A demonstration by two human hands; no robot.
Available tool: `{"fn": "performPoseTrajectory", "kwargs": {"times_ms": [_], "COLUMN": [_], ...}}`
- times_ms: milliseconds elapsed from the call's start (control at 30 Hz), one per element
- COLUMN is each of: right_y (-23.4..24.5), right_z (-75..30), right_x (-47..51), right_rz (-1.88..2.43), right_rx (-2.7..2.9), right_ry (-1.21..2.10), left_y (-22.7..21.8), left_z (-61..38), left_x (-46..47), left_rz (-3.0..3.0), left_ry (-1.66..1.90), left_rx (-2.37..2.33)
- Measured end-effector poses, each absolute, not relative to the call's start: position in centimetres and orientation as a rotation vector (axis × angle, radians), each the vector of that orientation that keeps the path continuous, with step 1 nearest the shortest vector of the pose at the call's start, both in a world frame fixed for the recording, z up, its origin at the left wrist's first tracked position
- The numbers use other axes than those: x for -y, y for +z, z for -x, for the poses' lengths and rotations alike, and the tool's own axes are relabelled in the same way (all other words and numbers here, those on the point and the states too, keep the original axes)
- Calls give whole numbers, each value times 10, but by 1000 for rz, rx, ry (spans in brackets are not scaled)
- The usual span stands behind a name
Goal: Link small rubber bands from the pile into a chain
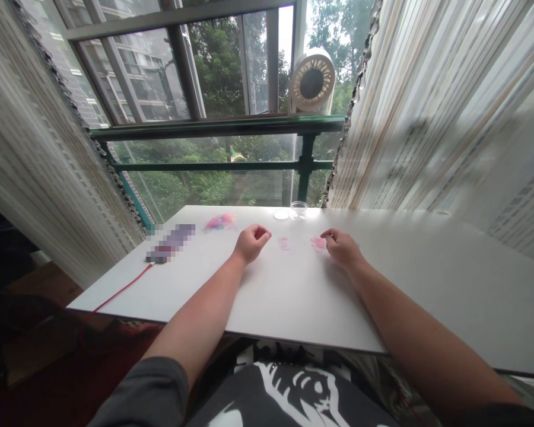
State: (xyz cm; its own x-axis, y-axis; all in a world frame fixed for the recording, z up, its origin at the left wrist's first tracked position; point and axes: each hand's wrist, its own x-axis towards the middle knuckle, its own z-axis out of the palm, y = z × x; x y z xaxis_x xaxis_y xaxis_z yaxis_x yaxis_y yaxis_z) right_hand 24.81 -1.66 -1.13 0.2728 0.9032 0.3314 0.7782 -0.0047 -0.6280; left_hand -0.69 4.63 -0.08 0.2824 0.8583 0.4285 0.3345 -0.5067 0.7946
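From the head camera, a small flat pink piece [317, 242] lay on the white tabletop [427, 279], touching the fingertips of the right hand [343, 248], which looked loosely curled, grip unclear. The left hand [250, 242], fisted and seemingly empty, rested farther left.

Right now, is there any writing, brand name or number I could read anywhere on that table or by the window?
None can be read.
The dark object at the table's left is pixelated, so any label is hidden.
The round fan on the railing shows no legible brand.
The shirt bears a white graphic, no words.
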Motion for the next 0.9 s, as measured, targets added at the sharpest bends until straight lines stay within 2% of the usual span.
{"fn": "performPoseTrajectory", "kwargs": {"times_ms": [200,433,667,767,900], "right_y": [-11,-13,-10,-10,-9], "right_z": [-249,-235,-231,-229,-228], "right_x": [16,23,24,26,27], "right_rz": [1698,1599,1649,1644,1634], "right_rx": [1431,1757,1789,1833,1867], "right_ry": [275,544,519,499,489], "left_y": [-5,-6,4,0,-9], "left_z": [9,12,43,62,89], "left_x": [-51,-52,-62,-65,-68], "left_rz": [-2042,-2143,-1988,-2046,-2027], "left_ry": [1080,779,499,546,784], "left_rx": [-1156,-1406,-1976,-1819,-1555]}}
